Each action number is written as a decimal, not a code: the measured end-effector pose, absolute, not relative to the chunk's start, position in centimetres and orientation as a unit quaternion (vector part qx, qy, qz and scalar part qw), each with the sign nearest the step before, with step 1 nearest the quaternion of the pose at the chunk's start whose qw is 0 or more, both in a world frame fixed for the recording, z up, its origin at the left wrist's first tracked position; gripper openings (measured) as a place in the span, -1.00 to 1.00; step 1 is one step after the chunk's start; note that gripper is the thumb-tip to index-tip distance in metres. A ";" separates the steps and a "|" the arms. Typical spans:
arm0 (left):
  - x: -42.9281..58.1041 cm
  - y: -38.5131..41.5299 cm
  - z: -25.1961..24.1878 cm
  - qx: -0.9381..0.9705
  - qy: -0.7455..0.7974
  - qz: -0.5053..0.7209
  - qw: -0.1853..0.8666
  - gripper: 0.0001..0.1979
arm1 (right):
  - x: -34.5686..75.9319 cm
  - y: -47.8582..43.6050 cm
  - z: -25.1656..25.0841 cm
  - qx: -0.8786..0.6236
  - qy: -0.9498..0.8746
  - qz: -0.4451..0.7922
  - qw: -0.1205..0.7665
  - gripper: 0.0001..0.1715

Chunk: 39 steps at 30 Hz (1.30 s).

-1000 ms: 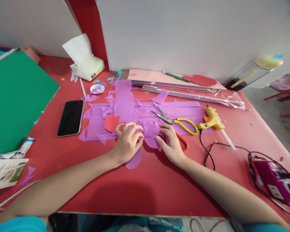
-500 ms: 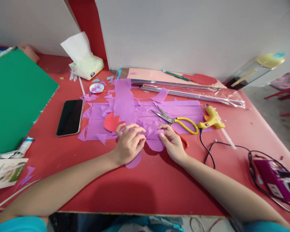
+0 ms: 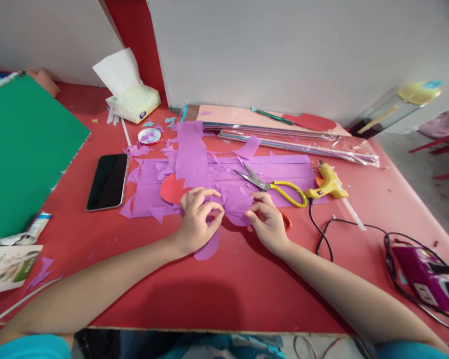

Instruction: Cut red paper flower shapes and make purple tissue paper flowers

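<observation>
Between my hands is a gathered piece of purple paper with rounded edges. My left hand pinches its left end between thumb and forefinger. On the other side, my right hand grips the paper's right edge with thumb and bent fingers. Another rounded purple piece lies on the table beneath my left wrist. A red tulip-shaped cutout rests just beyond my left fingers. Scissors with yellow and orange handles lie half spread behind my right hand, which hides part of the orange loop.
Purple sheets and scraps spread across the red table. A phone, tissue box and green board are leftward. On the right are a yellow glue gun, its black cord, and a purple power box.
The gathered paper has turned in my fingers, so its front lobe looks shorter and its upper part is raised. My left fingers have shifted slightly. Scissors and glue gun stay put.
</observation>
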<state>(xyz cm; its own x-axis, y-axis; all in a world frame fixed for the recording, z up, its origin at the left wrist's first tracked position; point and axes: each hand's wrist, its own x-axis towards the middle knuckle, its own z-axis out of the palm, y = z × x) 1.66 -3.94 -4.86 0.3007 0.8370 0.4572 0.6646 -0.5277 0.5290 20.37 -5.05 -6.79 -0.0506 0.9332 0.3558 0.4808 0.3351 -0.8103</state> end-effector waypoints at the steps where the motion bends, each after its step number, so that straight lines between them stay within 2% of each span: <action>1: 1.7 -4.0 -4.9 0.800 0.470 0.354 0.121 -0.90 | 20.4 -5.1 -6.8 -0.516 -0.678 0.240 0.465 -0.82; 5: 1.7 -4.1 -5.1 0.819 0.467 0.304 0.136 -0.92 | 20.2 -5.4 -6.4 -0.498 -0.710 0.155 0.473 -0.88; 10: 1.8 -4.3 -5.4 0.843 0.450 0.235 0.177 -0.91 | 19.8 -6.0 -6.0 -0.435 -0.827 0.103 0.341 -0.95; 15: 1.8 -4.4 -5.4 0.853 0.444 0.217 0.170 -0.91 | 19.6 -6.0 -6.1 -0.439 -0.846 0.101 0.283 -0.93; 39: 1.6 -3.9 -5.3 0.870 0.418 0.192 0.178 -0.91 | 19.3 -5.8 -6.6 -0.465 -0.843 0.110 0.247 -0.89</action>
<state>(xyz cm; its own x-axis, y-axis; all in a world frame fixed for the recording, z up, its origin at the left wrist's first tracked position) 1.59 -3.91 -5.28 0.5762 0.7962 0.1843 0.6593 -0.5861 0.4710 19.27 -5.80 -6.62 -0.4456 0.8383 0.3143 0.7298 0.5434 -0.4149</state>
